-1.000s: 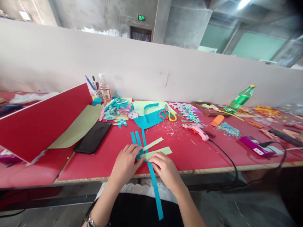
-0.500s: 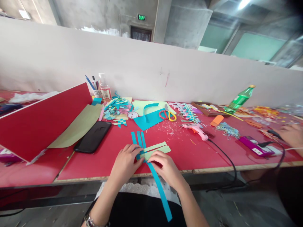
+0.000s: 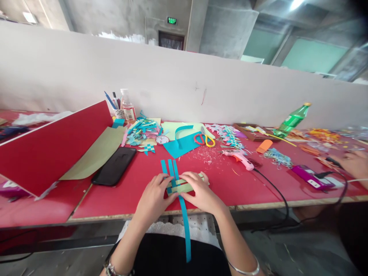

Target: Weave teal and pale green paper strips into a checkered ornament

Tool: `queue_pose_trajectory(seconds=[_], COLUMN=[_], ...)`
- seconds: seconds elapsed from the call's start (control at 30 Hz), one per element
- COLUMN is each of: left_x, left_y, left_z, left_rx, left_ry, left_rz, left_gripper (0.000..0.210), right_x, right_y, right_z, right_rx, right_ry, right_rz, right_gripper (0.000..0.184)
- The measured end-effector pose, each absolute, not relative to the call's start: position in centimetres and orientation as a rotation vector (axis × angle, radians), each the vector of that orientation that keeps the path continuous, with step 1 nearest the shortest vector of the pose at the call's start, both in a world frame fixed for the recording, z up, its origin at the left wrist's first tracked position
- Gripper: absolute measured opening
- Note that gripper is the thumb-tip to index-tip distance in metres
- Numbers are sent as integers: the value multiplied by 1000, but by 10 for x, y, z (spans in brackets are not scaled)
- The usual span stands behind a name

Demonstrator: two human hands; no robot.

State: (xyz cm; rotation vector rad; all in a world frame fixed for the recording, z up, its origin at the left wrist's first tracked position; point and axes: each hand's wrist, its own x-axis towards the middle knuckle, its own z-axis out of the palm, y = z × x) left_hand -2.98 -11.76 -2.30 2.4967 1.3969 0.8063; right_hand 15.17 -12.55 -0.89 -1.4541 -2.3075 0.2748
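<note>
Blue paper strips [image 3: 176, 169] cross pale green paper strips [image 3: 186, 188] in a small weave near the table's front edge. My left hand [image 3: 154, 196] grips its left side, with thumb and fingers pressed onto the strips. On the right side, my right hand [image 3: 202, 194] has its thumb at the lower edge and its fingers along the upper green strip. One long blue strip [image 3: 185, 230] runs down from between my thumbs, over the table edge and across my lap. Part of the weave is hidden under my fingers.
Beyond the weave lie scissors [image 3: 204, 139], a blue paper sheet [image 3: 179, 147] and paper scraps [image 3: 142, 131]. A black phone [image 3: 114, 167] is at left; a pink glue gun [image 3: 238, 159], its cable and a purple power strip [image 3: 312, 177] are at right. Another person's hand [image 3: 356, 165] is far right.
My right hand has moved its fingers up onto the green strips. The long blue strip's hanging end has swung left and now hangs straighter.
</note>
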Motion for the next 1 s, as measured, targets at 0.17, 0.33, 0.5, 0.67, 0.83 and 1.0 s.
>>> queue_pose_trajectory(seconds=[0.17,0.33,0.5,0.67,0.83,1.0], left_x=[-36,-40,-45,-48,-47,-49], left_y=[-117,-115,-113,-113,-113,-111], left_z=[-22,-17,-16,-15,-14,-18], left_rx=[2419,2371,2395,2406,2424,2461], left_ry=[1285,1191,1128,1106,1089,1191], left_rz=[813,787,742,744,744,782], left_gripper=[39,35,34,27,24,27], right_x=[151,151,151,150,149,149], right_y=[-132,-135,-136,-137,-138,-139], right_z=[-8,-7,-6,-7,-7,-4], right_rx=[-1476,-1466,-1448,-1458,-1469,-1469], right_ry=[-2296,-2281,-2269,-2253,-2243,-2257], right_rz=[184,154,165,154,152,117], right_gripper=[33,30,27,27,27,27])
